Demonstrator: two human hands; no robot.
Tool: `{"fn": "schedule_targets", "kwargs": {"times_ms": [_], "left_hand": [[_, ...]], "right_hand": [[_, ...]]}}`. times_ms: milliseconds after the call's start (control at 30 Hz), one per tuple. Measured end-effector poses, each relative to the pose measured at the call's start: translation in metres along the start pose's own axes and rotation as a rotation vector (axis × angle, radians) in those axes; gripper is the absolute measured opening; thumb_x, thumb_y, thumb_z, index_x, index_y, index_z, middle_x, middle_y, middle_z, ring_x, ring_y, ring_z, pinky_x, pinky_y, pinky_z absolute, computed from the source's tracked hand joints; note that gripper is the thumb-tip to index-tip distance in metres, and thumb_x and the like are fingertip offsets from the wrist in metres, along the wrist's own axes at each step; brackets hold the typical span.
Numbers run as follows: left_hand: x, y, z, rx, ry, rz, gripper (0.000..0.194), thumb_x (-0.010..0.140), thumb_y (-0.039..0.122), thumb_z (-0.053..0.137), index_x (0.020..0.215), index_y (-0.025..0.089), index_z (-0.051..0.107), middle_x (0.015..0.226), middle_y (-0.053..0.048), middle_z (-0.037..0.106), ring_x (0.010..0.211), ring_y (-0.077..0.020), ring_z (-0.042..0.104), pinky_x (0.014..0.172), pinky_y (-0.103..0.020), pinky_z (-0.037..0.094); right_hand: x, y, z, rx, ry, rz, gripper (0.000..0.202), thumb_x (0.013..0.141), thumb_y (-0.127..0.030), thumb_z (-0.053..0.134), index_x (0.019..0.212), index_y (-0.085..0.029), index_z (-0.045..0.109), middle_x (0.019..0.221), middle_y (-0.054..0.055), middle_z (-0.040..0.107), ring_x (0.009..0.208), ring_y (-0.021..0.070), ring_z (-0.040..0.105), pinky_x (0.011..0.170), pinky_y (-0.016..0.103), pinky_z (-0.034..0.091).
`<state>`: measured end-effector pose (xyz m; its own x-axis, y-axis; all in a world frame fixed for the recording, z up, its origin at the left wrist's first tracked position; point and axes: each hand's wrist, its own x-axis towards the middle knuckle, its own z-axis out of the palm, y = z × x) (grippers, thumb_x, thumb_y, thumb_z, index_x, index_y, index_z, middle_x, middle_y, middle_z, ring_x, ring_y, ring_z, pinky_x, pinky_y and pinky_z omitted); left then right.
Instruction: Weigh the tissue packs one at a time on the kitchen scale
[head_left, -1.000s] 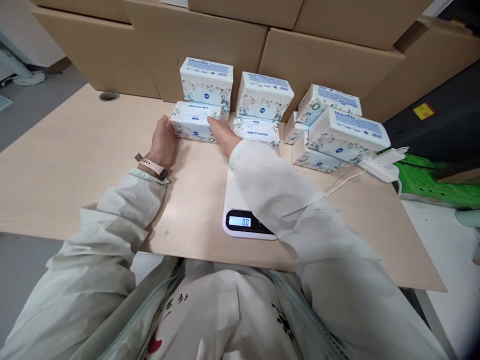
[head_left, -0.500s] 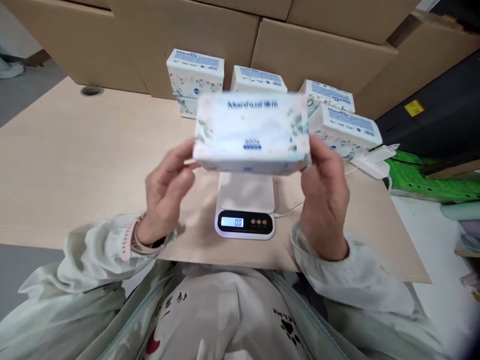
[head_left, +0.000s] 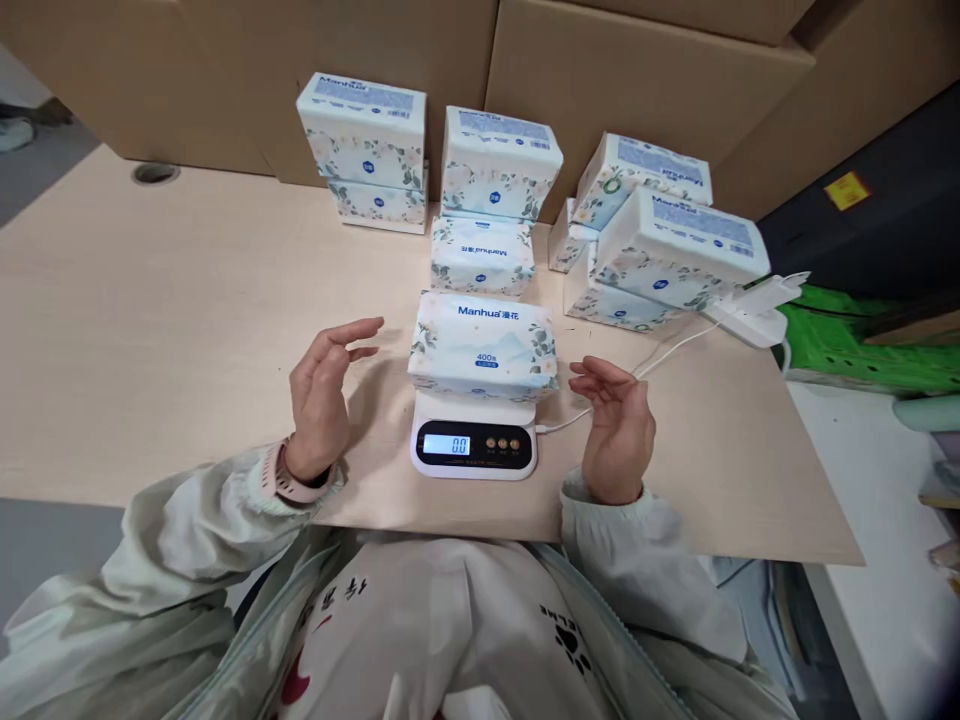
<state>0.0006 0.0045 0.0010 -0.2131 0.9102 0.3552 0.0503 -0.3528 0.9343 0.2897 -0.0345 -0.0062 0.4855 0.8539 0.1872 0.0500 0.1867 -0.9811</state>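
A tissue pack (head_left: pixel 484 345) with a floral print and "Manhua" lettering lies on the white digital scale (head_left: pixel 475 410), covering most of its platform. The scale's lit display reads 0.0. To the left of the pack, my left hand (head_left: pixel 324 395) is open with its fingers stretched out, touching nothing; a pink band is on that wrist. On the other side my right hand (head_left: pixel 616 425) is also open, fingers apart, close to the pack's right end without holding it. A white cable (head_left: pixel 577 418) runs from the scale's right side.
Stacked tissue packs stand at the back left (head_left: pixel 371 140), back middle (head_left: pixel 495 170) and right (head_left: pixel 679 250). A white power strip (head_left: pixel 750 318) lies by the right stack. Cardboard boxes (head_left: pixel 405 40) wall the table's rear. Green crates (head_left: pixel 862 345) sit beyond the right edge.
The tissue pack, held up between both hands before, came down onto the scale. Both hands let go and moved apart from its ends. The display still reads 0.0.
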Motion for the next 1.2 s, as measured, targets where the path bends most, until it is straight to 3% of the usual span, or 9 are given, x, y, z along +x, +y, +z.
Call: {"fn": "schedule_targets", "kwargs": {"times_ms": [267,733,933,1200], "left_hand": [[0.0025,-0.0005,0.0004,0.025,-0.001,-0.056,0.033,0.102,0.05,0.059,0.101,0.027,0.083,0.121,-0.006,0.082,0.126,-0.0302,0.074,0.102,-0.046,0.062],[0.0041,0.002,-0.0003,-0.051,-0.016,-0.064,0.03,0.102,0.045,0.062,0.094,0.024,0.082,0.114,-0.008,0.082,0.12,-0.0261,0.075,0.098,-0.038,0.06],[0.0037,0.0051,0.0002,-0.01,-0.018,-0.096,0.036,0.1,0.054,0.062,0.093,0.023,0.079,0.112,-0.01,0.081,0.121,-0.029,0.075,0.103,-0.043,0.06],[0.0034,0.0022,-0.0011,-0.016,-0.025,-0.101,0.034,0.099,0.054,0.064,0.092,0.025,0.08,0.11,-0.009,0.081,0.119,-0.0304,0.075,0.107,-0.049,0.06]], "right_hand": [[-0.0024,-0.0028,0.0012,-0.016,-0.021,0.026,0.056,0.104,-0.067,0.046,0.11,-0.023,0.08,0.11,0.01,0.082,0.098,0.0238,0.074,0.096,0.046,0.057],[-0.002,-0.0029,0.002,-0.034,-0.04,0.047,0.058,0.105,-0.067,0.044,0.105,-0.023,0.081,0.111,0.009,0.082,0.095,0.023,0.072,0.093,0.044,0.056],[-0.0018,-0.003,0.0005,-0.07,-0.051,0.057,0.06,0.105,-0.068,0.044,0.105,-0.023,0.082,0.111,0.009,0.083,0.097,0.024,0.072,0.094,0.045,0.056],[-0.0025,-0.0029,-0.0007,-0.087,-0.091,0.054,0.059,0.106,-0.066,0.042,0.107,-0.023,0.082,0.111,0.009,0.082,0.099,0.0242,0.072,0.094,0.044,0.056]]}}
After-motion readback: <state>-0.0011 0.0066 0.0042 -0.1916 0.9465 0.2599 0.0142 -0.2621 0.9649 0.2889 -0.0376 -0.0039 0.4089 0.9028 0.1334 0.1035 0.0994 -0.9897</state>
